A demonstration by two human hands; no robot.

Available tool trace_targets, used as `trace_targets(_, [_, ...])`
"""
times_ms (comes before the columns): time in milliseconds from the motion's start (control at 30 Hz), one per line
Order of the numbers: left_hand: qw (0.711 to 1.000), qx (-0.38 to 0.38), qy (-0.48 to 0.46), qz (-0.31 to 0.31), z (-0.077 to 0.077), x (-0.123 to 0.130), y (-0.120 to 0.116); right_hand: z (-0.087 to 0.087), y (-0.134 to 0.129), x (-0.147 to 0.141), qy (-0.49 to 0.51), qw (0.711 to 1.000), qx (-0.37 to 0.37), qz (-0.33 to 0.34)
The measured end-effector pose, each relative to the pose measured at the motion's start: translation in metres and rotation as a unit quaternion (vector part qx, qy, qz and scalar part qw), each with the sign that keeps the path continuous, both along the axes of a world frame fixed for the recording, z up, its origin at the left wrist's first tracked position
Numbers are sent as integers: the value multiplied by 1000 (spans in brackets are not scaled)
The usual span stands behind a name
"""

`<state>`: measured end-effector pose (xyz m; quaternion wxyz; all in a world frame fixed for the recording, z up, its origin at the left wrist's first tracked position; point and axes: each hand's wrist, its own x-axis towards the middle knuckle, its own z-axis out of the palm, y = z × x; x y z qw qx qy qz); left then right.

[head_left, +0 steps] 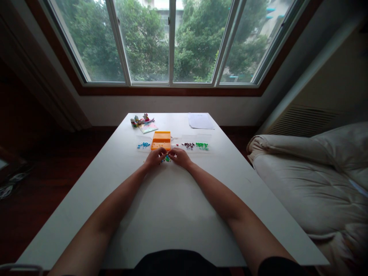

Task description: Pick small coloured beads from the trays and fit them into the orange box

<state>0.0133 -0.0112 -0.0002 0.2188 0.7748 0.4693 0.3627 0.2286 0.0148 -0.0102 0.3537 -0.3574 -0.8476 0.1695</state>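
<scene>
My left hand (156, 156) and my right hand (179, 155) meet over the white table, their fingers closed in a pinch. Whatever sits between the fingertips is too small to make out. Just below the fingertips lies a small pile of green and blue pieces (167, 158). Right behind my hands is an open orange case (161, 137) with a few tiny pieces in its near half. Blue pieces (143, 145) lie in a clear tray to its left. To its right, dark red pieces (189, 145) and green pieces (202, 146) sit in clear trays.
Several small colourful figures (142, 120) stand at the table's far left corner, beside a pastel card (148, 127). White paper sheets (200, 120) lie at the far right. A cream padded sofa (310, 184) stands along the table's right side. A window is beyond the table.
</scene>
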Motion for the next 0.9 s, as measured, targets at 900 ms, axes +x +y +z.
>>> trace_targets(900, [985, 59, 88, 135, -5, -25, 7, 4, 16, 32, 92, 947, -6, -306])
